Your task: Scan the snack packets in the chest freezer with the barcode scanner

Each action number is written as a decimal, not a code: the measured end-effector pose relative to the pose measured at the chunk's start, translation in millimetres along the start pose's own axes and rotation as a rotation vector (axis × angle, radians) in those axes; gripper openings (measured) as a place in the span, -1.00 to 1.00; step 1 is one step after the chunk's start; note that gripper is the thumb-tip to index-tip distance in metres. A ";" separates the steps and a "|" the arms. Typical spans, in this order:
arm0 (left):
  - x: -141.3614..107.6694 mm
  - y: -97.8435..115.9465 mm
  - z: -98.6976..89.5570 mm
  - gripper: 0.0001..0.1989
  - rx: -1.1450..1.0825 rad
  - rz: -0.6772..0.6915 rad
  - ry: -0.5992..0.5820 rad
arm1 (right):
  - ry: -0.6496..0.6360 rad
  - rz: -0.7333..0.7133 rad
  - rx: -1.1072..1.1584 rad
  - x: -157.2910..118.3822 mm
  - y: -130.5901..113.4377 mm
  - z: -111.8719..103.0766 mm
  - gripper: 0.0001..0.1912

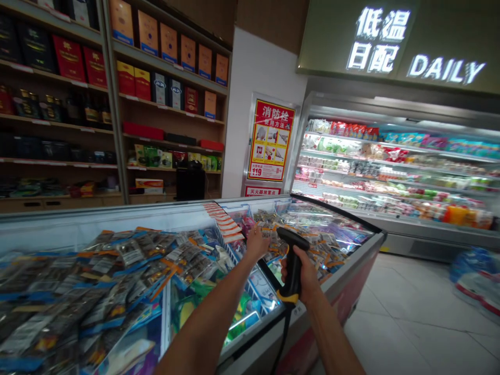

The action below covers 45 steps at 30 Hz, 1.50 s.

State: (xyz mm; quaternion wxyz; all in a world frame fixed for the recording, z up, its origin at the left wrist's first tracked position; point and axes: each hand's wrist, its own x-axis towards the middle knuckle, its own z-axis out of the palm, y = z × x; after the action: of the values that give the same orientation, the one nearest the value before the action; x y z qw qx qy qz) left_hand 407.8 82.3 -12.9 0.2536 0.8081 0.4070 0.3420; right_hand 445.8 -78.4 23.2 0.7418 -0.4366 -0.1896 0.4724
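My right hand (307,273) is wrapped round the handle of a black and yellow barcode scanner (294,263). The scanner's head points forward and left, and its cable hangs down past the freezer's edge. My left hand (258,244) reaches over the chest freezer with its fingers closed at the edge of a small plastic packet (270,232), just left of the scanner's head; its fingertips are partly hidden. Similar packets (320,247) lie beyond both hands. A striped orange and white strip (223,221) is left of my left hand.
Many blue-edged packets (128,255) are piled on the freezer's left part. Green bags (203,299) lie under its glass. Shelves of boxes (167,67) line the back left wall. A lit dairy cooler (390,172) stands at right, and blue-wrapped goods (474,271) sit on the tiled floor.
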 end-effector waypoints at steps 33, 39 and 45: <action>-137.7 -86.5 -220.3 -0.46 0.107 -0.176 0.170 | -0.132 -0.123 -0.191 20.5 56.4 110.3 -0.79; -109.2 -18.4 -147.0 -0.44 -1.088 -0.323 -0.012 | 0.079 -0.543 -0.700 25.1 75.8 164.5 -0.67; -86.9 -44.2 -182.0 -0.62 -1.143 -0.344 0.281 | -0.062 -0.639 -0.870 58.9 87.7 165.5 -0.63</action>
State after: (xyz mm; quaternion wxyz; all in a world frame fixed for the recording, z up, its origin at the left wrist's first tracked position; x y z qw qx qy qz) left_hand 210.4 57.8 42.6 0.6422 0.4144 0.3133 0.5636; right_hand 312.4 65.3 33.5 0.5932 -0.6100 -0.5130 0.1135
